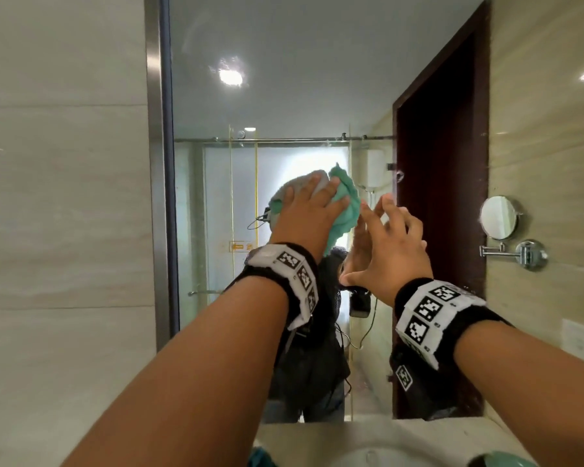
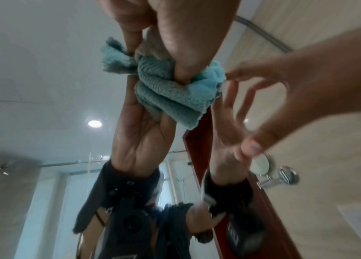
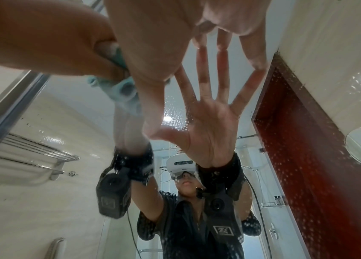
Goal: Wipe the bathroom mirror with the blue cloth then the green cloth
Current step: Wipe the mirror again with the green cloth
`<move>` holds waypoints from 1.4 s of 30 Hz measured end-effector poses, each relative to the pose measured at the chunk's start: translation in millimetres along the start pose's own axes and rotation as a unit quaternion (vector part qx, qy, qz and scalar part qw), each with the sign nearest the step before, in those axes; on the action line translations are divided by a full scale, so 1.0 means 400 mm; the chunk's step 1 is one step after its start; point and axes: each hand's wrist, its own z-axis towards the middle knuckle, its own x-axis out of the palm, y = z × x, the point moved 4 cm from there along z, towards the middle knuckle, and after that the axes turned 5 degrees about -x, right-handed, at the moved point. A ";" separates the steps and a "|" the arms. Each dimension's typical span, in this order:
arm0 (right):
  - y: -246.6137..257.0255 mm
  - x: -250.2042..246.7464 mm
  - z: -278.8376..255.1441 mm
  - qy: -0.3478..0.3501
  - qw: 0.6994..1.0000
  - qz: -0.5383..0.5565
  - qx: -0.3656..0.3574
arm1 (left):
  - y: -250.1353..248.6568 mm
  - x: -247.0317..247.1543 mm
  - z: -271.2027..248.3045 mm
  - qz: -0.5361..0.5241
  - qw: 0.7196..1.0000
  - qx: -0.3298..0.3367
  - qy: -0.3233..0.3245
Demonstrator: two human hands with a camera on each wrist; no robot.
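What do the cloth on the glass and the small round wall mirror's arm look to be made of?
The cloth under the left hand looks like soft microfibre or terry: ribbed, fluffy pile, matte. The round mirror's arm looks like chromed metal: bright, sharp reflections.

Bathroom, hotel-like: large frameless wall mirror (image 1: 284, 96) on beige stone-look tiles (image 1: 64, 197), round chrome swing-arm shaving mirror (image 1: 499, 217) right of the fingers, white basin (image 1: 368, 456) in pale counter (image 1: 418, 429) below them, glass shower screen and chrome towel rack reflected.
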 end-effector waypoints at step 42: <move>0.215 0.077 -0.023 0.082 0.991 -0.060 -0.088 | 0.299 0.016 -0.230 -0.104 0.977 -0.176 -0.057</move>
